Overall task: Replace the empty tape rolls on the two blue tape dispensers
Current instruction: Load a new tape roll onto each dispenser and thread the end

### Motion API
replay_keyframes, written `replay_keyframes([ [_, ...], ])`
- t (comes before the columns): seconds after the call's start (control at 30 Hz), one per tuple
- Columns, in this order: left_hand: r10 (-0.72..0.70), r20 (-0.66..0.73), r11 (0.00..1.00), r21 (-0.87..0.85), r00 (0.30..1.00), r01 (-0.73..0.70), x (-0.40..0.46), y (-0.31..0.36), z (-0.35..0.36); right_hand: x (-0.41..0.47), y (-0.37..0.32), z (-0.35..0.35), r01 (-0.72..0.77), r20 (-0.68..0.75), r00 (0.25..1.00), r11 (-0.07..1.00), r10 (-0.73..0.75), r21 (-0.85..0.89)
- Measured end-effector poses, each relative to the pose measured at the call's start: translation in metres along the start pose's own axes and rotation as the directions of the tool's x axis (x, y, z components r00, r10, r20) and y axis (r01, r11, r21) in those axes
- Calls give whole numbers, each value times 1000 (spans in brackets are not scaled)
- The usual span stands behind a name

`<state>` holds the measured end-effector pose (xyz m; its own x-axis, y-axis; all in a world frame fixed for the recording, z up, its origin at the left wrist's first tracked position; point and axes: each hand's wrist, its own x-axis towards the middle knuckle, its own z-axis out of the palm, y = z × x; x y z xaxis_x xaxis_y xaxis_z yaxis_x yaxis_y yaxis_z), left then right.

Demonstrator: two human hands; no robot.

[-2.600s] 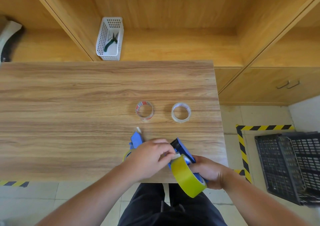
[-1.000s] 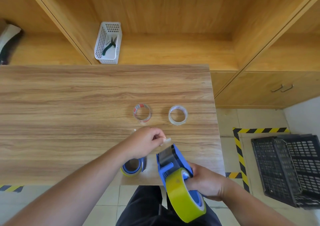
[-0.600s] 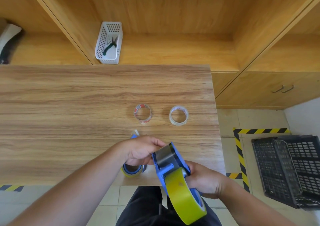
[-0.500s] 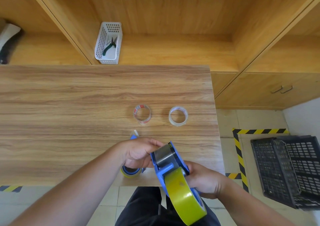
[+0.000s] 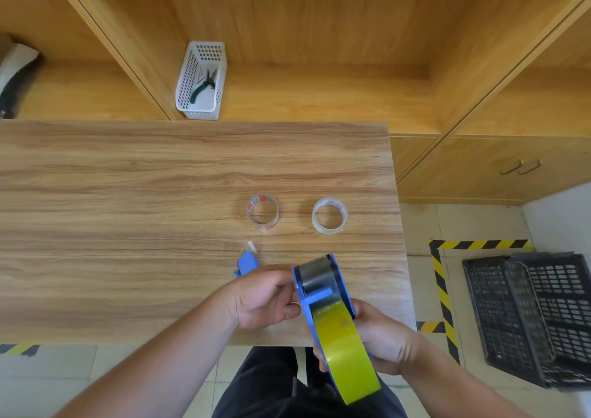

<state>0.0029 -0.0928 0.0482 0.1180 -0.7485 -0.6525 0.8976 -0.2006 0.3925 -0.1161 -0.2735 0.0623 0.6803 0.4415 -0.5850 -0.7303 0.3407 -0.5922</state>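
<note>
I hold a blue tape dispenser point(image 5: 319, 284) upright over the near table edge, with a yellow tape roll point(image 5: 347, 350) mounted on it. My right hand point(image 5: 383, 337) grips its roll end from the right. Fingers of my left hand point(image 5: 262, 299) pinch its left side near the metal front plate. A second blue dispenser point(image 5: 247, 262) lies on the table point(image 5: 128, 225) behind my left hand, mostly hidden. Two nearly bare clear rolls lie flat farther back: one with red print point(image 5: 263, 212), one plain point(image 5: 329, 216).
A white perforated basket point(image 5: 201, 81) holding green-handled pliers stands on the shelf behind the table. A black plastic crate point(image 5: 527, 315) sits on the floor at the right, beside yellow-black floor tape point(image 5: 441, 286). The table's right edge is close to my right hand.
My left hand came back from pulling a tape end above the dispenser and now grips the dispenser's left side. The dispenser stayed in my right hand, tilting slightly upright.
</note>
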Motion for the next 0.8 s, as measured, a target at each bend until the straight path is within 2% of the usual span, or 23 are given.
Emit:
replay_keyframes([
  [0.13, -15, -47, 996, -86, 999, 11, 7, -3, -10, 0, 2, -2, 8, -90, 996, 1000, -9, -9],
  [0.23, -43, -67, 999, 3, 997, 43, 12, -8, -13, 4, 8, -4, 21, -165, 986, 1000, -24, -20],
  [0.33, -55, -261, 996, 54, 964, 71, 16, -13, -11, 11, 13, -8, -7, -269, 963, 999, -6, -46],
  [0.4, 1, -436, 995, 87, 900, 41, 20, -17, -15, 15, 17, -15, -46, -393, 919, 994, 5, -95],
  [0.5, 119, -559, 986, 167, 821, -30, 23, -24, -24, 25, 28, -30, -108, -540, 842, 980, -1, -170],
  [0.63, 217, -572, 966, 240, 791, -91, 18, -30, -23, 37, 37, -43, -271, -725, 688, 920, -20, -283],
  [0.8, 174, -509, 944, 331, 843, 5, 20, -54, -18, 50, 47, -55, -396, -776, 629, 840, -47, -372],
])
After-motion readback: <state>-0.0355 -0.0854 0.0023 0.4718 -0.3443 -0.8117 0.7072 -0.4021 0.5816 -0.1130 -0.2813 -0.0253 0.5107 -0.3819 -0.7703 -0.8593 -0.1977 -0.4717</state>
